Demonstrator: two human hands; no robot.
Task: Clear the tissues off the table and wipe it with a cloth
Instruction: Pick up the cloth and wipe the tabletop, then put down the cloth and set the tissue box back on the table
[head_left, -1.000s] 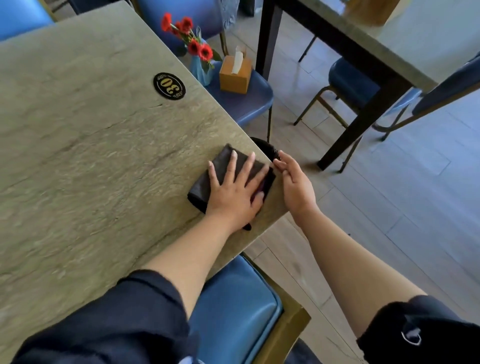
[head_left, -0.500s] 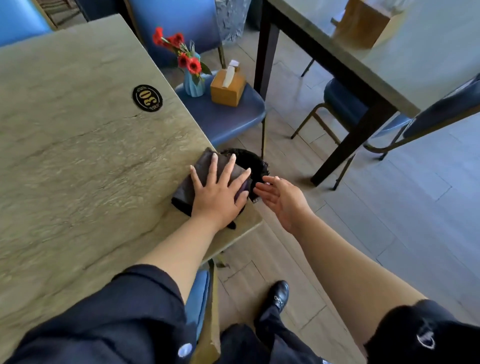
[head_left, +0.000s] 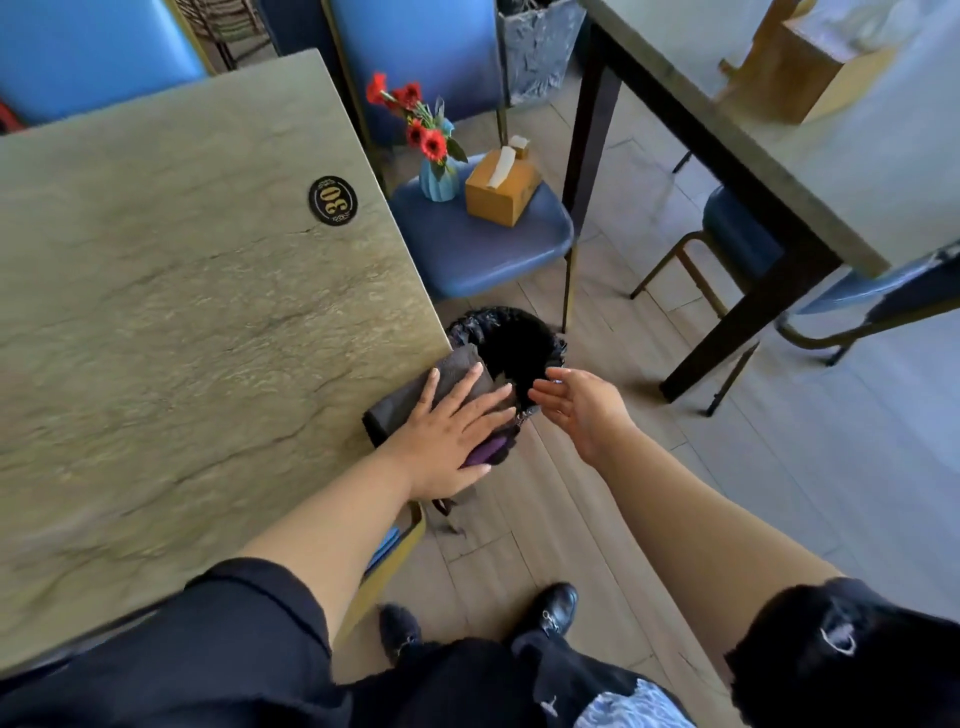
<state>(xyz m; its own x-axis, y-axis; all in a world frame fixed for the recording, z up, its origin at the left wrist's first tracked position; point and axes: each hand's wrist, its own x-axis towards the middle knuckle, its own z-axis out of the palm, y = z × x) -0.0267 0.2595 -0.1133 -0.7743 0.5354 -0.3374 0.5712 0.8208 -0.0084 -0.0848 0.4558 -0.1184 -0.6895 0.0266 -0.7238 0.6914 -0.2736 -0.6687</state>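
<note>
Stone-look table (head_left: 171, 322) fills the frame's left; at its right corner the left hand (head_left: 447, 431) presses a dark cloth (head_left: 415, 395) with flat fingers. Right hand (head_left: 582, 410) hovers relaxed, empty, over a black-lined bin (head_left: 519, 338).

The cloth (head_left: 415, 400) lies on the worktop (head_left: 182, 322) at its right edge, near the front corner, partly overhanging. The left hand (head_left: 447, 431) lies flat on the cloth, fingers (head_left: 467, 379) spread. Just right of the cloth, off the worktop, hangs the right hand (head_left: 576, 405), above the bin (head_left: 514, 343) that stands on the floor beside the worktop's edge. Behind the bin is a chair (head_left: 483, 249); on its seat stand a vase (head_left: 439, 176) and, to the vase's right, a tissue box (head_left: 501, 187). A number plate (head_left: 333, 200) sits on the worktop, behind the cloth. A second table (head_left: 831, 156) stands well right of the chair.
</note>
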